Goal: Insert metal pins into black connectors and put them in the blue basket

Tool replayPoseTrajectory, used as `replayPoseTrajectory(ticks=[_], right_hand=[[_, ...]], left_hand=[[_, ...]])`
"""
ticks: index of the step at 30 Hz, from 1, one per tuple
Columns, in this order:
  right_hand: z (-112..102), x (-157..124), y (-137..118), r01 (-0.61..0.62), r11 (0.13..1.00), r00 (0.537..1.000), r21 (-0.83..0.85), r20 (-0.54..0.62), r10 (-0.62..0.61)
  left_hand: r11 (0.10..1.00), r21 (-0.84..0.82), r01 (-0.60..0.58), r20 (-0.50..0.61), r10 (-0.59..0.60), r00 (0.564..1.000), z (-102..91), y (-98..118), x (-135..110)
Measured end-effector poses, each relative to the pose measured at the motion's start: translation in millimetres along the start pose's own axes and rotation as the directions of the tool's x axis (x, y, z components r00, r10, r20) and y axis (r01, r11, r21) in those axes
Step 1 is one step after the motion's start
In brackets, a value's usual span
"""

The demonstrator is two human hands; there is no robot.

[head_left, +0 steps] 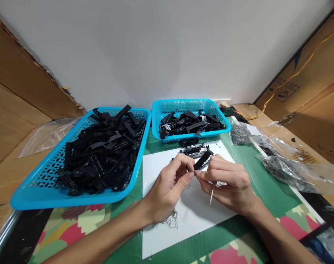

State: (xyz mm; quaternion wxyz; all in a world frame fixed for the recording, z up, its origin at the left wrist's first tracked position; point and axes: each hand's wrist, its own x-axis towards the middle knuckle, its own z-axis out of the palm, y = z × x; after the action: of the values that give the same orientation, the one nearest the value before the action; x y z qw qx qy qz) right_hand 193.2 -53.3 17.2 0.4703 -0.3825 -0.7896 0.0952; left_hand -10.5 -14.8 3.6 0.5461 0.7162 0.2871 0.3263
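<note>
My left hand [169, 185] and my right hand [229, 183] meet over a white sheet [194, 216]. Together they pinch a small black plastic part [203, 160], which tilts up to the right. The left fingers close on its lower end. My right hand also pinches that end and keeps a thin metal pin [212, 193] tucked under its fingers, pointing down. A few assembled black parts [193, 150] lie on the sheet just beyond the hands. A small heap of tiny metal springs or clips [170, 220] rests by my left wrist.
A large blue basket [32, 190] full of black plastic parts stands at the left. A smaller blue basket [167, 106] with more parts sits at the back centre. Clear bags of metal pieces [282, 168] lie on the right. Cardboard walls flank both sides.
</note>
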Motion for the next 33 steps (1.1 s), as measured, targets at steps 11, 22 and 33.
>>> replayPoseTrajectory(ticks=[11, 22, 33], right_hand=[[-14.8, -4.5, 8.5, 0.075, 0.977, 0.995, -0.199, 0.075, -0.061], [-30.1, -20.4, 15.0, 0.052, 0.974, 0.980, -0.218, 0.197, -0.008], [-45.4, -8.4, 9.9, -0.267, 0.964, 0.909, -0.022, 0.326, 0.259]], left_hand=[[0.968, -0.212, 0.137, 0.078, -0.123, 0.989, -2.9, 4.4, 4.7], [0.950, 0.310, -0.031, 0.137, -0.013, 0.990, -1.8, 6.6, 5.1], [0.859, 0.503, -0.095, 0.001, 0.109, 0.994, 7.6, -6.7, 3.8]])
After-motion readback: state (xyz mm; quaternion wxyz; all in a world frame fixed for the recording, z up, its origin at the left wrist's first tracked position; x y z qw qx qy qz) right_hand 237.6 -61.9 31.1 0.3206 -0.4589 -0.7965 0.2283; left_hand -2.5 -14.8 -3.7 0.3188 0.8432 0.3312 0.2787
